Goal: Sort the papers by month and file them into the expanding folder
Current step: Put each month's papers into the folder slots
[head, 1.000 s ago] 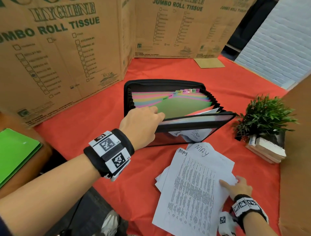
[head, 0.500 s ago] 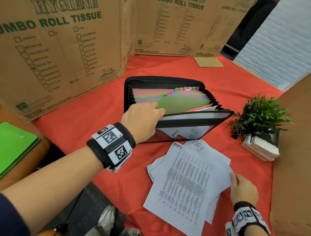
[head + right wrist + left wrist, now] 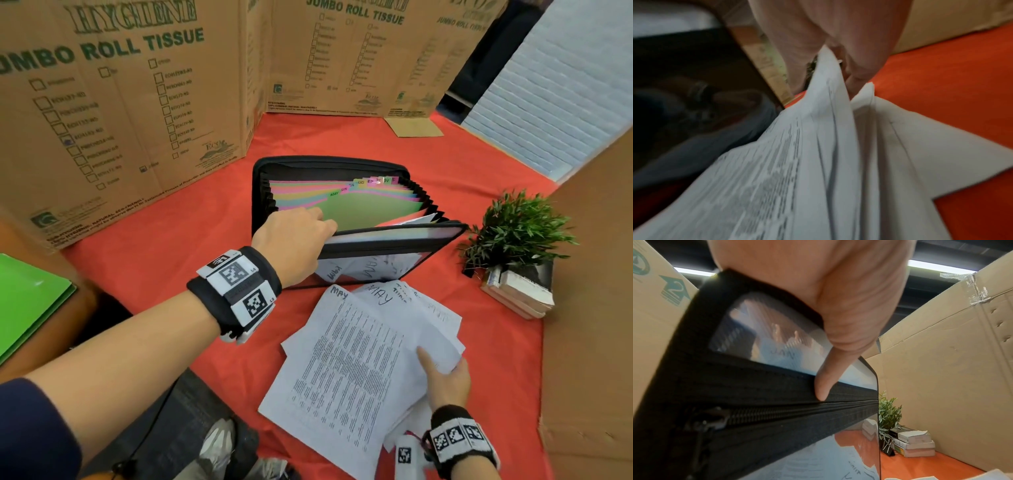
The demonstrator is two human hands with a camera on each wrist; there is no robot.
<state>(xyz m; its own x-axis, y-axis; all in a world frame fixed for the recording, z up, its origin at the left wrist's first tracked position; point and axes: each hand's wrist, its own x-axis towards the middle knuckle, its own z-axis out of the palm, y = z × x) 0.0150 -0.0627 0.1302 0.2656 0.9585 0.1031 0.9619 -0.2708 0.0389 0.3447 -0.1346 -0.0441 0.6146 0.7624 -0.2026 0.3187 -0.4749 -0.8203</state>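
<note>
The black expanding folder (image 3: 329, 163) stands open on the red cloth, its coloured dividers fanned out and tabs reading MAY, JUN and later months. My left hand (image 3: 325, 229) grips the folder's front flap (image 3: 760, 386), with the thumb (image 3: 823, 386) on the outside by the zipper and the fingers inside, hidden. In front of the folder lies a loose stack of white papers (image 3: 356, 363), its top sheets marked MAY. My right hand (image 3: 440, 371) pinches the right edge of the papers (image 3: 797, 162), thumb on top. More papers show through the flap's clear pocket.
Cardboard walls (image 3: 130, 102) enclose the red table on the left, back and right. A small potted plant (image 3: 513, 233) on a stack of books (image 3: 520, 294) stands to the right of the folder. A green folder (image 3: 27, 308) lies at the far left.
My right hand has shifted from lying flat on the papers' right edge to pinching them and raising that edge. The left hand keeps its hold on the flap.
</note>
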